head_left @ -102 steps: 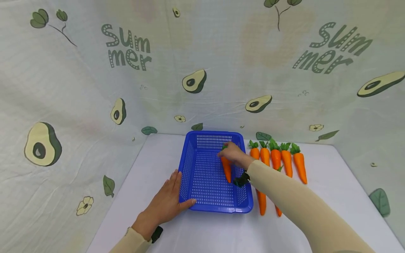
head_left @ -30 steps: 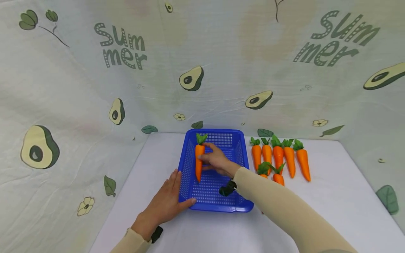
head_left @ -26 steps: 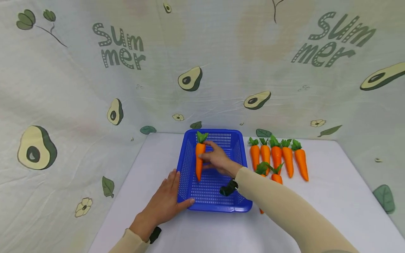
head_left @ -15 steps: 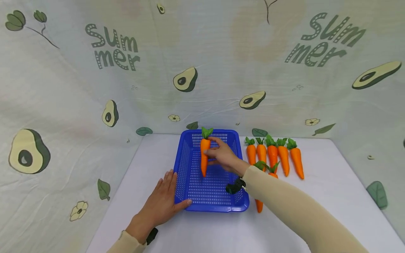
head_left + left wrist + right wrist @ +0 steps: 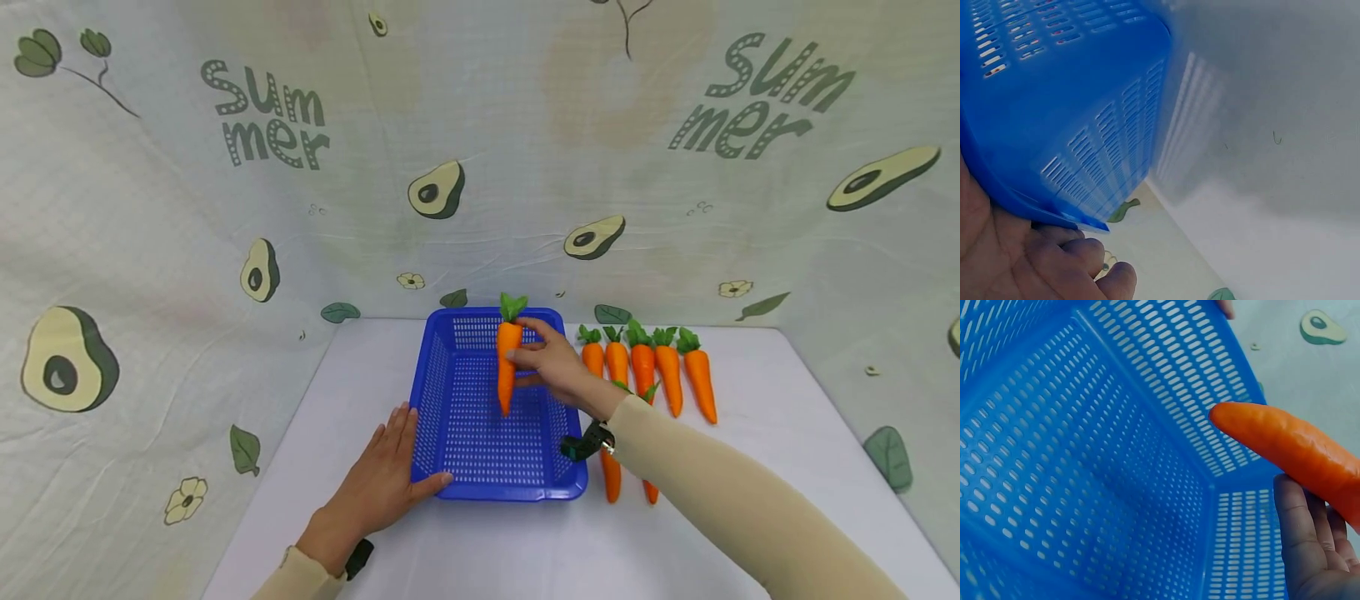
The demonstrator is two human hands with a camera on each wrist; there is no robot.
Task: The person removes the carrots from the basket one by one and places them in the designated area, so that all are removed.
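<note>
My right hand (image 5: 555, 363) holds an orange carrot (image 5: 508, 362) with a green leafy top, its tip pointing down over the blue plastic basket (image 5: 498, 493). In the right wrist view the carrot (image 5: 1291, 440) lies across the fingers (image 5: 1300, 525), and the basket floor (image 5: 1072, 462) shows bare beneath it. My left hand (image 5: 378, 483) rests along the basket's near left side, fingers straight and thumb at the front rim. Seen from the left wrist, its fingers (image 5: 1082, 265) are under the rim, right against the basket wall (image 5: 1066, 112).
Several more carrots (image 5: 669, 375) lie side by side on the white table (image 5: 757, 392), right of the basket. Nearer carrots (image 5: 611, 479) are partly hidden by my right forearm. A printed cloth (image 5: 510, 108) hangs behind and at both sides.
The carrot in my right hand has moved from the basket's left side rightward and slightly up. My left hand has stayed at the rim. The head view has shifted a little.
</note>
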